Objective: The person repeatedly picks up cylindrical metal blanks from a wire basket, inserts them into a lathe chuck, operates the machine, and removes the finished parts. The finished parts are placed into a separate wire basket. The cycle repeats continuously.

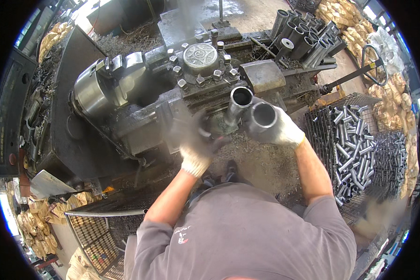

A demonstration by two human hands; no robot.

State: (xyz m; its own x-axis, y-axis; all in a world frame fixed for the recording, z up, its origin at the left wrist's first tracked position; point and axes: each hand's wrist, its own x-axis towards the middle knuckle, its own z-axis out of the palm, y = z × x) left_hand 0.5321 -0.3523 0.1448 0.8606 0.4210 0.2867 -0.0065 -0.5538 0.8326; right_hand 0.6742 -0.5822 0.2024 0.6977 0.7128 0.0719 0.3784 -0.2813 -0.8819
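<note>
Head view: gripping steel tube (263, 116) in gloved right hand (287, 129), open end up, likely held by side to keep mouth clear. Got second tube (238, 105) upright just beside, seemingly on lathe (147, 135). Can't tell grip of left hand (197, 148), too blurry. Wire basket (318, 127) right side, heaped with short tubes (353, 151).

a littered brownish floor (266, 163) lies amid brown-wrapped bundles (393, 95), with bright light (7, 207) at far left.

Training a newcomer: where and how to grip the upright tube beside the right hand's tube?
Probably around the upright tube, below its rim, from the left: its round outer wall is exposed there; the right hand and held tube crowd its right.
</note>
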